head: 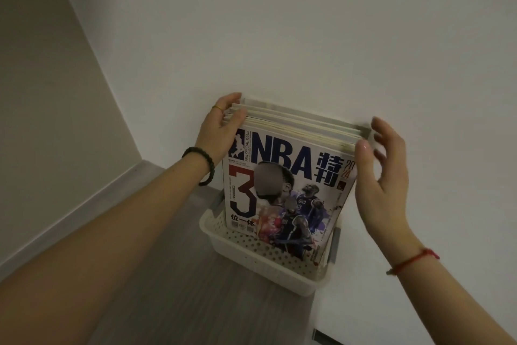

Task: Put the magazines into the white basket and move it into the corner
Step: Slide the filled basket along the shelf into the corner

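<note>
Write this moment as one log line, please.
magazines: upright in white basket by wall | left hand: grips top-left corner | right hand: open at right edge

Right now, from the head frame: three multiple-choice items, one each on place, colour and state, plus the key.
1. Where do the magazines stand?
A) on a shelf
B) in the white basket
C) flat on the floor

2. What colour is the string on the right wrist?
A) red
B) blue
C) green

3. What is the left hand doing?
A) hanging idle
B) gripping the magazines' top corner
C) holding the basket rim

Key: 1 B, their lower edges sit inside the perforated basket; 2 A, a thin red string circles that wrist; 3 B, thumb in front and fingers behind clasp the upper left corner.
</note>
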Demonstrator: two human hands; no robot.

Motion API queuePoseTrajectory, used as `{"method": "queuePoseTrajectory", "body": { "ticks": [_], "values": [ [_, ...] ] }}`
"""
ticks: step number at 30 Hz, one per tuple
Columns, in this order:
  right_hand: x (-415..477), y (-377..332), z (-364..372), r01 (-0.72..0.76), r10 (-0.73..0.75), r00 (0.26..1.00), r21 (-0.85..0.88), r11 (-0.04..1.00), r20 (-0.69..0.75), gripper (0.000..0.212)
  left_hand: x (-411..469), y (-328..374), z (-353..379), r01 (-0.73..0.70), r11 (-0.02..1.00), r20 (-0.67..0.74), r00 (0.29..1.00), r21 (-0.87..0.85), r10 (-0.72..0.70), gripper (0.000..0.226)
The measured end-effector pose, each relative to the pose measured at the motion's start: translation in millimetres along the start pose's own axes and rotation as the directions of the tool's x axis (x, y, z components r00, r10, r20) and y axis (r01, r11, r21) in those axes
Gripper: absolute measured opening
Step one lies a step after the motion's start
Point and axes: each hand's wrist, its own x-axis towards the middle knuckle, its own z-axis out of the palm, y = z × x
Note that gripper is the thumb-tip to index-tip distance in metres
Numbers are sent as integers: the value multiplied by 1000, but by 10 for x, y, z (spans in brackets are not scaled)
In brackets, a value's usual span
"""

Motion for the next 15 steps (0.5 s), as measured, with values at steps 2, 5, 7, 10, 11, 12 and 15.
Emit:
{"method": "queuePoseTrajectory", "body": {
  "ticks": [2, 5, 7, 10, 11, 12, 15],
  "values": [
    [132, -52, 57, 86, -78, 994, -122, 989, 71, 41, 27, 23, 15, 40, 999, 33, 999, 17, -41, 36],
    [207, -49, 127, 183, -129, 975, -321, 929, 181, 32, 55, 37, 7, 54, 998, 20, 998, 21, -55, 36],
    [177, -21, 115, 186, -128, 970, -294, 938, 206, 32, 52, 42, -8, 56, 998, 4, 998, 40, -56, 37],
    [68, -16, 73, -21, 22, 999, -17, 1000, 31, 36, 43, 46, -10, 118, 993, -12, 993, -18, -118, 38],
    [26, -13, 76, -103, 107, 993, 92, 990, -39, 37, 47, 47, -12, 139, 989, -13, 990, -56, -140, 38],
    [-18, -11, 86, -179, 197, 977, 185, 966, -79, 38, 48, 47, -17, 163, 981, -15, 986, -102, -165, 38],
    [-118, 33, 150, -341, 377, 926, 411, 845, -7, 42, 23, 32, -18, 216, 946, 11, 975, -241, -220, 39]
  ]
}}
